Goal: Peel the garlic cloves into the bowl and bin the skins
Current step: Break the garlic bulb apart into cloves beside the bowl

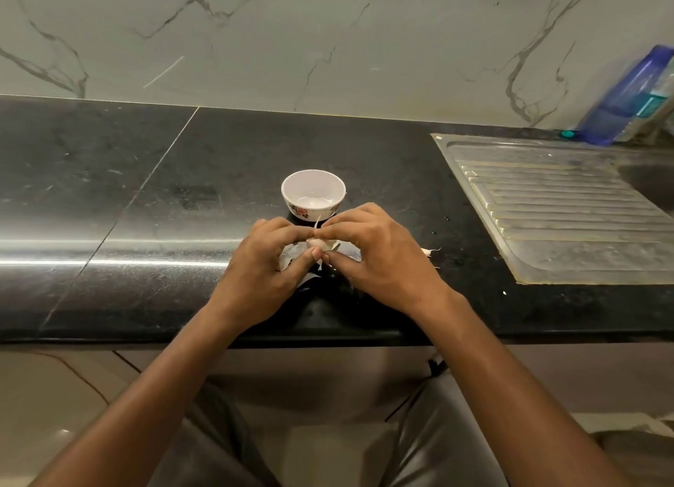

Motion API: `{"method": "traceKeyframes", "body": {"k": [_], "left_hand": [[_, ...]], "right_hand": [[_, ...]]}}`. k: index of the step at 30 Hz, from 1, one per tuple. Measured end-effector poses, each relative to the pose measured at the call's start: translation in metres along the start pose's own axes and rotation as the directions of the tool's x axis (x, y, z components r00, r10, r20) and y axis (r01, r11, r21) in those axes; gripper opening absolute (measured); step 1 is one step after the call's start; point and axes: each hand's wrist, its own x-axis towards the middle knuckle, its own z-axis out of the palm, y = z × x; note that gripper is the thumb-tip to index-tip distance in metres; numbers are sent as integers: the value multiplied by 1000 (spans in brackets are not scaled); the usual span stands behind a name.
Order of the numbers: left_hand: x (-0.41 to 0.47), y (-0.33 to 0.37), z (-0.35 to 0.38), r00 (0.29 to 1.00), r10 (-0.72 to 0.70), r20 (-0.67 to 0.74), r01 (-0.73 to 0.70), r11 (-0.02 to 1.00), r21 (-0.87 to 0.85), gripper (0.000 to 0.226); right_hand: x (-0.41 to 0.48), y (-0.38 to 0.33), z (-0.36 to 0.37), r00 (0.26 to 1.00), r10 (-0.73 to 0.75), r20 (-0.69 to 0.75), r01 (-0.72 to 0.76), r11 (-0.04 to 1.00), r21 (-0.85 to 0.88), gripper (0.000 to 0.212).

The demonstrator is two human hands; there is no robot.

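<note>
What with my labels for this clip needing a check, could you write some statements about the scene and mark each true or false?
1. The left hand and right hand both pinch a clove. True.
2. The bowl holds peeled cloves. False: it looks empty.
3. The bowl stands beyond the hands. True.
4. The drainboard lies to the left. False: it lies to the right.
5. A blue bottle is at the far right. True.
</note>
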Motion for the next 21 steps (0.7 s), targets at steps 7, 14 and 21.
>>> {"method": "traceKeyframes", "body": {"k": [7,14,21], "left_hand": [[2,1,-4,999,9,47,0,983,-186,27],[0,0,-5,999,34,16,-28,946,-324,31],[3,5,-5,994,-109,30,107,819,-564,24]], "right_hand": [[0,1,0,997,82,12,-83,987,138,24],[-1,-6,2,974,225,-7,-204,896,394,22],[-1,-7,1,963,268,8,-235,827,511,22]]}}
